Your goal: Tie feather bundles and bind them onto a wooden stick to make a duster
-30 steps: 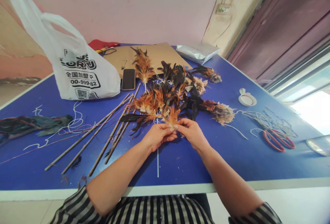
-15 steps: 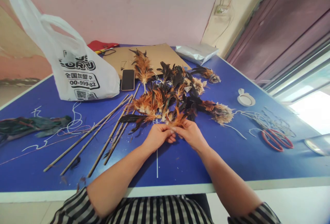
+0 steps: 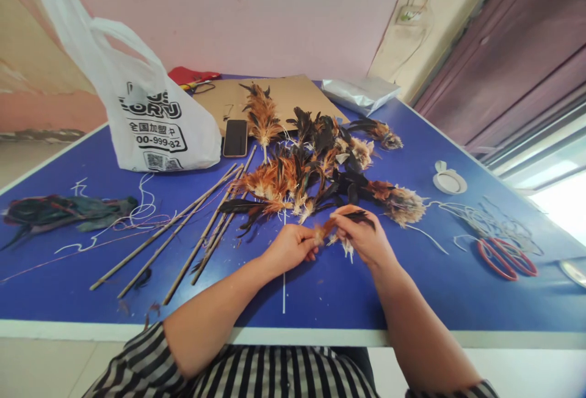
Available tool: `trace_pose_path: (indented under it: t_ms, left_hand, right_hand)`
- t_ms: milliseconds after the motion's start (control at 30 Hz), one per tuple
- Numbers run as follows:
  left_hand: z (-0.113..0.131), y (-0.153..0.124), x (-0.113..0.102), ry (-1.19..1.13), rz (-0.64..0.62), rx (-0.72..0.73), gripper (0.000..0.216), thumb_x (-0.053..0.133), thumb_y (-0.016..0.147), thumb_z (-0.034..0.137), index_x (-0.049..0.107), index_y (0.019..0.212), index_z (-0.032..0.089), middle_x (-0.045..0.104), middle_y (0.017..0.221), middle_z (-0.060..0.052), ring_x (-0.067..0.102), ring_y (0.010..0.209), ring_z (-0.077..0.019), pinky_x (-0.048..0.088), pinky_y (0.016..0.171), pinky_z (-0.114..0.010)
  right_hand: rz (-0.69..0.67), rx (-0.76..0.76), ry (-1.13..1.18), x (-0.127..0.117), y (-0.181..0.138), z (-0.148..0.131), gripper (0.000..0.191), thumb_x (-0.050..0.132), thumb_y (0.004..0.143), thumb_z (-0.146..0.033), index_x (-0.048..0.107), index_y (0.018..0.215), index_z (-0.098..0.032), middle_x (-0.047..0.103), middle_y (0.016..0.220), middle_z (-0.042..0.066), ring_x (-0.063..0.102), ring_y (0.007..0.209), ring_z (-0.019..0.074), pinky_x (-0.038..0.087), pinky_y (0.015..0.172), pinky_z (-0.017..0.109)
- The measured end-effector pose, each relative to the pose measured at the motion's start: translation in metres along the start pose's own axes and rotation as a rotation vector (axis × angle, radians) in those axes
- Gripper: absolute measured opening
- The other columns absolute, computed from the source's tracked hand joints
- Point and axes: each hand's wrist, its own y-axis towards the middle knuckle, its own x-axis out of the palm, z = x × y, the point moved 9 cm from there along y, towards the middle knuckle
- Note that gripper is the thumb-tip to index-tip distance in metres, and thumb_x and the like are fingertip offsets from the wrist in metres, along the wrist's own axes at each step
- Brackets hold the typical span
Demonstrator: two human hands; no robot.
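Near the front of the blue table, my left hand (image 3: 293, 248) pinches the fluffy base of a brown feather (image 3: 326, 228). My right hand (image 3: 361, 233) is closed around feathers as well; dark tips stick out past its knuckles and pale quills hang beneath it. Just beyond my hands lies a pile of orange-brown and black feathers (image 3: 274, 178). To the right of the pile rests a feather bundle with a fluffy beige end (image 3: 403, 204). A thin white stick (image 3: 284, 282) lies below my left hand, partly hidden by it.
Several thin wooden sticks (image 3: 183, 257) lie left of my arms. A white plastic bag (image 3: 160, 117), a phone (image 3: 235, 137) and cardboard (image 3: 293, 96) are farther back. On the right are red-handled scissors (image 3: 506, 257), tangled string (image 3: 480, 221) and a tape roll (image 3: 449, 181). Dark green cloth-like material (image 3: 68, 212) lies left.
My right hand has moved right and away from my left, now with dark feather tips and pale quills showing around it. The view has shifted slightly, so the table things appear farther right.
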Motion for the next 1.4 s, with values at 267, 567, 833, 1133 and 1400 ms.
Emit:
trace_pose_path:
  t_ms: [267,567,833,1133,1400]
  left_hand:
    - [-0.005,0.004,-0.019,-0.416,0.102,-0.131,0.020,0.068,0.068,0.028,0.066,0.071,0.008,0.065,0.060,-0.006,0.060,0.051,-0.0106,0.046,0.048,-0.019]
    - [-0.016,0.008,-0.021,-0.831,0.089,-0.204,0.011,0.060,0.076,0.016,0.065,0.082,0.009,0.069,0.091,-0.011,0.065,0.078,-0.0137,0.051,0.068,-0.021]
    - [-0.024,0.007,-0.011,-0.879,0.050,-0.228,0.013,0.065,0.072,0.017,0.066,0.083,0.010,0.069,0.087,-0.008,0.064,0.084,-0.0160,0.049,0.078,-0.028]
    - [-0.019,0.004,-0.009,-0.686,-0.006,-0.187,0.023,0.069,0.069,0.027,0.068,0.084,0.009,0.068,0.087,-0.010,0.062,0.077,-0.0135,0.049,0.074,-0.026]
    - [-0.012,0.007,-0.021,-0.493,0.113,-0.084,0.027,0.074,0.060,0.033,0.071,0.074,0.010,0.068,0.073,-0.007,0.061,0.068,-0.0130,0.049,0.071,-0.027]
  right_hand:
    - [0.285,-0.066,0.348,-0.053,0.007,-0.012,0.019,0.073,0.063,-0.027,0.057,0.069,-0.018,0.042,0.056,-0.005,0.038,0.046,0.0062,0.032,0.042,0.021]
    - [0.125,-0.500,-0.610,0.009,-0.014,-0.045,0.017,0.065,0.073,-0.033,0.062,0.083,-0.020,0.061,0.081,0.004,0.055,0.075,0.0183,0.043,0.069,0.031]
    - [-0.025,-0.675,-1.026,0.052,-0.025,-0.037,0.018,0.059,0.079,-0.035,0.058,0.081,-0.018,0.062,0.079,0.006,0.055,0.081,0.0203,0.037,0.077,0.034]
    - [0.018,-0.659,-1.049,0.044,-0.025,-0.038,0.021,0.059,0.080,-0.035,0.053,0.069,-0.017,0.058,0.068,0.002,0.053,0.072,0.0162,0.034,0.072,0.030]
    - [-0.004,-0.501,-0.915,0.033,-0.015,-0.027,0.019,0.064,0.074,-0.034,0.057,0.069,-0.017,0.059,0.069,0.001,0.054,0.066,0.0143,0.038,0.068,0.028]
